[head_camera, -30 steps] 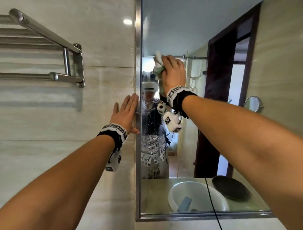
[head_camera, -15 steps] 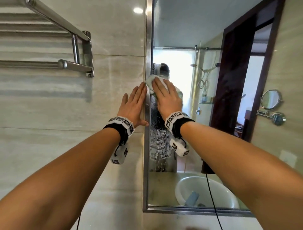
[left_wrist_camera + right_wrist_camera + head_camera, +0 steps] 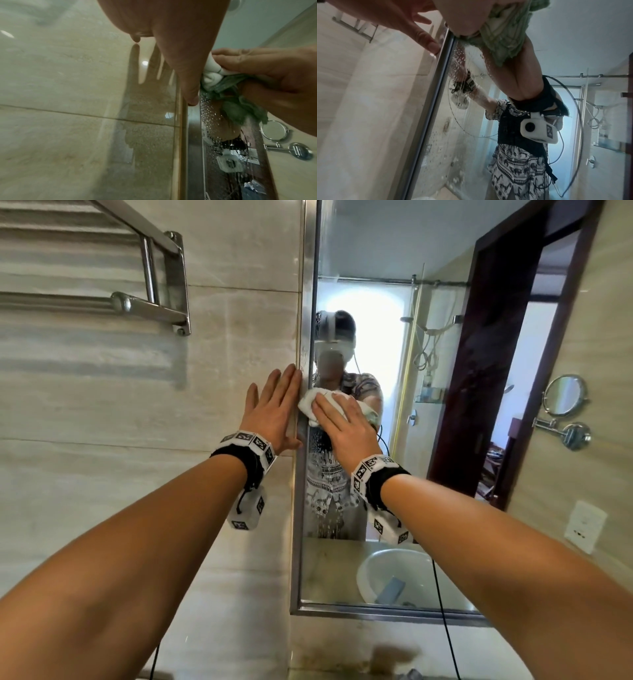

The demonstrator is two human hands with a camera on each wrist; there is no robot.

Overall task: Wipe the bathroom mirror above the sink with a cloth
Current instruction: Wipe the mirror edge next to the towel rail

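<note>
The mirror (image 3: 394,251) hangs in a metal frame (image 3: 301,508) on the tiled wall. My right hand (image 3: 342,426) holds a bunched white and green cloth (image 3: 313,404) and presses it on the glass right beside the frame's left edge. In the left wrist view the cloth (image 3: 212,75) sits between that hand's fingers (image 3: 248,65) and thumb. Water droplets (image 3: 458,56) speckle the glass just below the cloth (image 3: 503,33). My left hand (image 3: 274,409) lies flat on the tile with its fingers straight and its thumb at the frame.
A steel towel rack (image 3: 150,302) juts from the wall at upper left. A round swing-arm mirror (image 3: 565,395) and a socket (image 3: 584,525) are on the right wall. The white sink (image 3: 394,573) shows as a reflection low in the glass. A black cable (image 3: 442,611) hangs there.
My right hand has brought the cloth down from the upper glass to the mirror's left edge, beside my left hand. The left hand has stayed on the wall.
</note>
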